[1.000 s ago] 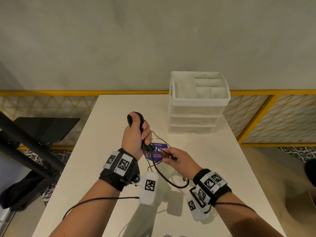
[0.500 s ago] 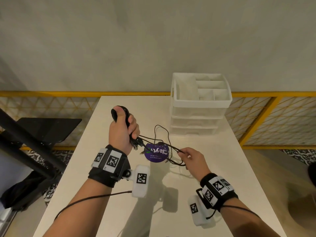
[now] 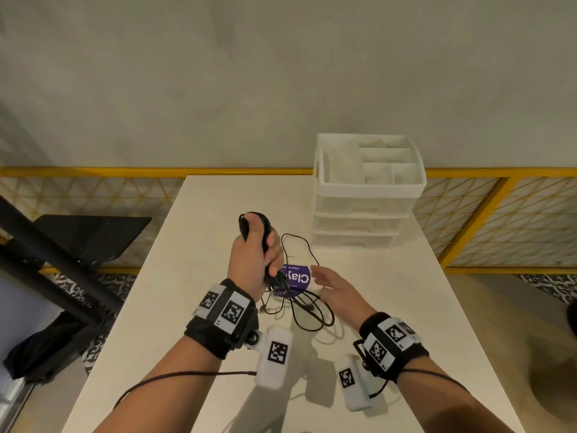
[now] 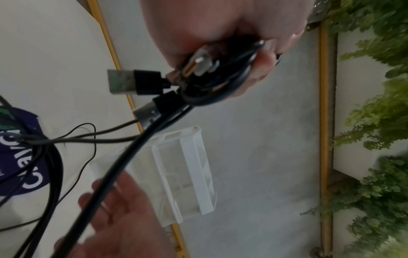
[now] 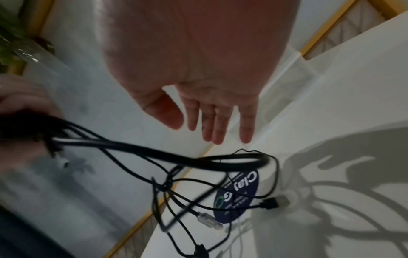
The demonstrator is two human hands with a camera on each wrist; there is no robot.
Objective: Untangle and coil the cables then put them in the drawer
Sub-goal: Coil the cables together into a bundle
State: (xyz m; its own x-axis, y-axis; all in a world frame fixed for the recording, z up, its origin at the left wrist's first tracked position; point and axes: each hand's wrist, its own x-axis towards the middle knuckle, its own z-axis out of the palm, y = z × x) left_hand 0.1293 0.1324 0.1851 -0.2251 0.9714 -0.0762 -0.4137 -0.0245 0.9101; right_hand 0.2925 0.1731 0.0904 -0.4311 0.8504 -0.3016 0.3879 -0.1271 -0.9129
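Cables [image 3: 307, 310] hang tangled from the left hand [image 3: 254, 260], whose curled fingers grip a coiled bundle with USB plugs [image 4: 130, 82] poking out; loose loops trail over a purple sticker [image 3: 296, 278] on the white table [image 3: 437, 307]. Beside them, the right hand [image 3: 338, 292] hovers flat-fingered, holding nothing, near the closed drawer unit [image 3: 359, 220]

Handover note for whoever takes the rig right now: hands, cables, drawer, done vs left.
Left hand: grips a partly coiled bundle of black cables, several plugs sticking out below the fist.
Right hand: open, holds nothing, hovering over the loose strands.
Loose tangle: hangs from the bundle onto the white table, lying over a purple round sticker.
Drawer unit: back right of the table, drawers shut.
Done: part coiled. Left: untangle the strands, finish coiling, open a drawer, stow.
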